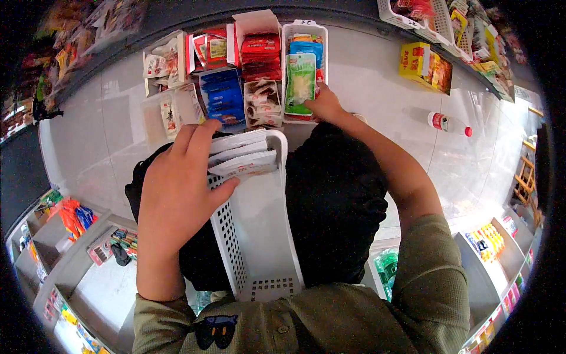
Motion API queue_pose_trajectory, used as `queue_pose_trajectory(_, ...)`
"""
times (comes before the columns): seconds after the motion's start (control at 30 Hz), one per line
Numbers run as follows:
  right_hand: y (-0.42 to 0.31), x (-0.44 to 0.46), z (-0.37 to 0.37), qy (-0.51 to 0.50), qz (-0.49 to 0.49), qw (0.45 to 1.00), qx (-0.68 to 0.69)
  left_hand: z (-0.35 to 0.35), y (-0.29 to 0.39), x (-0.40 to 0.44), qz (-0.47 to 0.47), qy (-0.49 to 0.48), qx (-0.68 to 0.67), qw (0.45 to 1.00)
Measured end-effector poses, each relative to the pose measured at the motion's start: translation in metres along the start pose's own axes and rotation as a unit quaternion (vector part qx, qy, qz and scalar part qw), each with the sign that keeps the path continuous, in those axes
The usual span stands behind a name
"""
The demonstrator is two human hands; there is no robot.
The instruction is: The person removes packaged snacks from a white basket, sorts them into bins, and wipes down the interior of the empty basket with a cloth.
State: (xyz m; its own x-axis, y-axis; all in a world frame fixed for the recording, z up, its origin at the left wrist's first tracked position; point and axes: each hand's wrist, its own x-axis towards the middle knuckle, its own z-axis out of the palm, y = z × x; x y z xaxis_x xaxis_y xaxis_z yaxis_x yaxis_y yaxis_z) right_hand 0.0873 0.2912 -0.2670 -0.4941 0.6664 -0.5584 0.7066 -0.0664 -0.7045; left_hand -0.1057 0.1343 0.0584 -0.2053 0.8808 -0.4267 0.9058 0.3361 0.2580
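My left hand [186,183] is closed on the left rim of a white perforated basket [259,236], which lies tilted on my lap. Several white packets [244,160] stand at the basket's far end, beside my thumb. Further off, my right hand [324,105] has its fingers on the lower right corner of a green packet [300,82]. That packet lies on top of blue and red ones in a narrow white basket [305,28] on the floor. Part of the right fingertips is hidden behind the packet's edge.
Boxes of red packets [261,56], blue packets [223,97] and white-brown packets [263,103] stand left of the narrow basket. On the right are a yellow box [415,60] and a bottle [446,123] on its side. Shelf compartments [97,277] lie at both lower sides.
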Motion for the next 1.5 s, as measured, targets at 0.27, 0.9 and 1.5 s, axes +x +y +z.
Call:
queue_pose_trajectory(0.27,0.003,-0.012,-0.001,-0.078,0.003,0.995,0.064,-0.001,-0.005,-0.007,-0.031,-0.003,0.003,1.000)
queue_pose_trajectory(0.9,0.009,-0.001,0.015,-0.014,-0.050,0.998,0.019,-0.001,-0.014,-0.017,-0.032,0.019,0.002,0.999)
queue_pose_trajectory(1.5,0.023,0.030,0.008,0.115,-0.040,0.991,0.057,-0.003,-0.018,-0.022,-0.028,0.021,-0.021,0.999)
